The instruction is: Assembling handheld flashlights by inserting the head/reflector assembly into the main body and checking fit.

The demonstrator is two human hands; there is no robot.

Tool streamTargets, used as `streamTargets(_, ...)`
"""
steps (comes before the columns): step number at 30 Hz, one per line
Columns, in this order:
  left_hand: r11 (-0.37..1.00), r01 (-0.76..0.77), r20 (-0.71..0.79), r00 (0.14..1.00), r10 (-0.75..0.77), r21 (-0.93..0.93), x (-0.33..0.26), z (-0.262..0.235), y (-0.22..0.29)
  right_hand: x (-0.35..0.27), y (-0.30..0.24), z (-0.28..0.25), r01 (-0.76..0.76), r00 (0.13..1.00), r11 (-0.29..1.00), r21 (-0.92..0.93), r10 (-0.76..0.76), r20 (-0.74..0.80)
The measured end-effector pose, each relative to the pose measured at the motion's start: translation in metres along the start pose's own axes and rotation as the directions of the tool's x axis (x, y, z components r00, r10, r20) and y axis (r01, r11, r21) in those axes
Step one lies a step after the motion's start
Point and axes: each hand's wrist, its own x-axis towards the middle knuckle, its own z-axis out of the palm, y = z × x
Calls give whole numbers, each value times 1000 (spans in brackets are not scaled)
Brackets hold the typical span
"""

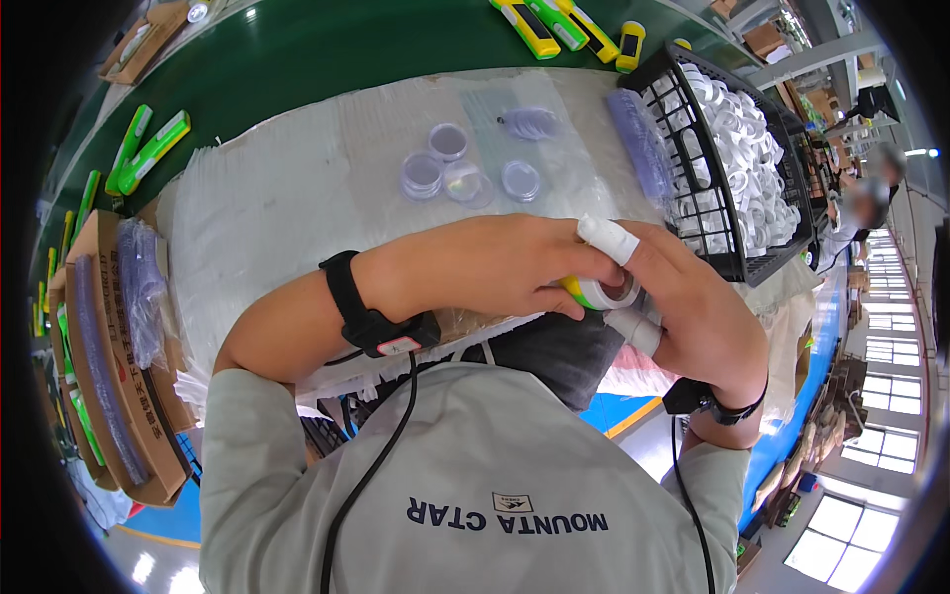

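Observation:
At the near edge of the worktable, my left hand and my right hand meet around a yellow-green torch head with a white ring. My left fingers grip its left side. On the other side, my right thumb and a finger, both wrapped in white tape, close on the ring end. The fingers hide much of the piece. Beyond my hands lie small stacks of clear round discs, a single loose disc and a toppled disc stack.
A black plastic crate full of white rings stands at right, beside a long wrapped disc stack. Yellow and green torches lie along the far side, and more green ones at left. A cardboard box stands left.

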Motion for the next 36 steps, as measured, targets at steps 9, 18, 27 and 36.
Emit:
streamTargets(9,989,-142,-124,983,136,-41,-1,7,-11,-3,3,12,76,996,996,-38,-78,-45)
streamTargets(18,996,-85,-46,995,87,32,1,8,1,-8,-1,8,-220,973,965,-143,227,35)
streamTargets(27,997,-60,-101,993,63,38,-2,8,-8,-2,6,20,-215,975,969,-121,206,-81)
streamTargets(36,998,17,-193,981,-5,62,-2,16,-5,-5,24,38,-80,957,988,132,114,-268)
